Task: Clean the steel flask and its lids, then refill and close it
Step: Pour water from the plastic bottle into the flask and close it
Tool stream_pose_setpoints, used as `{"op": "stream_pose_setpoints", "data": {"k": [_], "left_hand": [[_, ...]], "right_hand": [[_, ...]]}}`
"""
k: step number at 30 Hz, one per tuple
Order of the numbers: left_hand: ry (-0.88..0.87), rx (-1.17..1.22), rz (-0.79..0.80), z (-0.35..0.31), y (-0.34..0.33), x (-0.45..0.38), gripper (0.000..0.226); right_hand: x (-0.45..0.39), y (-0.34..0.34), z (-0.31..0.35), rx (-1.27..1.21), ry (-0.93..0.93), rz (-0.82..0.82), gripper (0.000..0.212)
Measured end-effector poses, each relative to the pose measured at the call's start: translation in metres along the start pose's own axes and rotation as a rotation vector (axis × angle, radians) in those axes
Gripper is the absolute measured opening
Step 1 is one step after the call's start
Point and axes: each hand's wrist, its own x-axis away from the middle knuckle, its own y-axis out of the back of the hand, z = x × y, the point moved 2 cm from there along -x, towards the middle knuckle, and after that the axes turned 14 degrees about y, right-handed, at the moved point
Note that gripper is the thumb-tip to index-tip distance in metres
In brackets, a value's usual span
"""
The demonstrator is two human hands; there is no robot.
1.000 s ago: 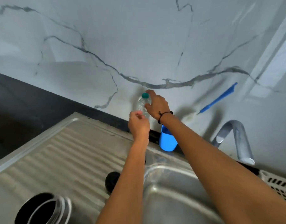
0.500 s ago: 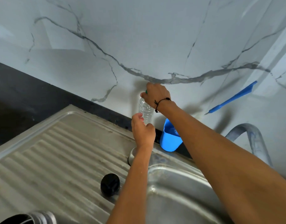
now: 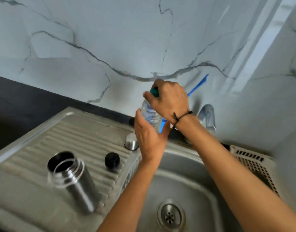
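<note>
The open steel flask stands upright on the ribbed drainboard at the lower left. Its black inner lid lies on the drainboard to the right, and the steel cup lid sits upside down near the sink's back edge. A clear plastic water bottle with a green cap is held above the sink's rim. My left hand grips the bottle's body from below. My right hand grips the green cap at the top.
The steel sink basin with its drain lies below my arms. A curved tap stands behind my right wrist. A white perforated basket sits at the right. A blue cup is mostly hidden behind the bottle, under a blue handle against the wall.
Both hands have lifted the bottle off the back ledge and brought it nearer, over the sink's edge. The view tilted down, so the flask and both lids now show.
</note>
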Motion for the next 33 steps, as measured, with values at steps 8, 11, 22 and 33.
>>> {"op": "stream_pose_setpoints", "data": {"k": [8, 11, 22, 33], "left_hand": [[0.166, -0.036, 0.107, 0.050, 0.075, 0.130, 0.089], [0.197, -0.118, 0.088, 0.058, 0.097, 0.156, 0.084], [0.219, -0.189, 0.114, 0.058, 0.143, 0.175, 0.063], [0.109, -0.222, 0.255, 0.060, 0.180, 0.153, 0.072]], "right_hand": [[0.138, -0.005, 0.073, -0.084, -0.058, 0.178, 0.035], [0.174, -0.009, 0.088, -0.129, -0.038, 0.186, 0.031], [0.198, -0.003, 0.129, -0.203, 0.094, 0.180, 0.030], [0.180, 0.000, 0.167, 0.041, 0.096, 0.278, 0.040]]}}
